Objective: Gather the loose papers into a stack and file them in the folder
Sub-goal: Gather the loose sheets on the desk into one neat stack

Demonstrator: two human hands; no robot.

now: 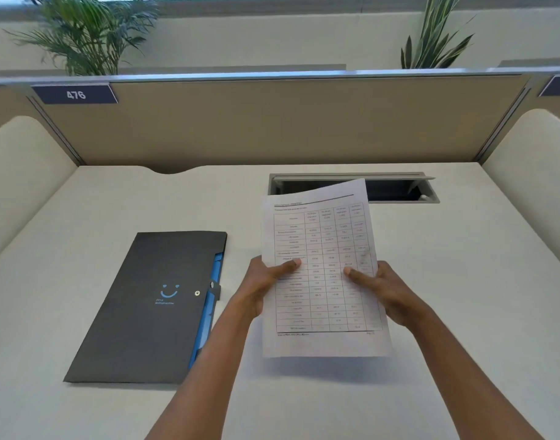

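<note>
Both forearms reach forward from the bottom edge of the view and converge over the pale counter (81,312); between them the papers (323,268) are held up off the surface, tilted slightly with the top edge leaning to the right, the printed table on the front sheet facing the camera; how many sheets lie behind the front one cannot be told. The left hand (262,289) has its grip closed on the left edge of the papers, thumb pressed across the front of the page and pointing right, the other fingers hidden behind the sheet; the right hand (385,292) mirrors it on the right edge, thumb laid on the front and pointing left, fingers wrapped out of sight behind; the two thumbs sit at about mid-height of the page, apart from each other. The dark folder (151,308) lies flat and shut on the counter to the left of the hands, apart from the papers, a blue inner edge showing along its right side; behind the papers a cable slot (399,188) in the counter stands open.
</note>
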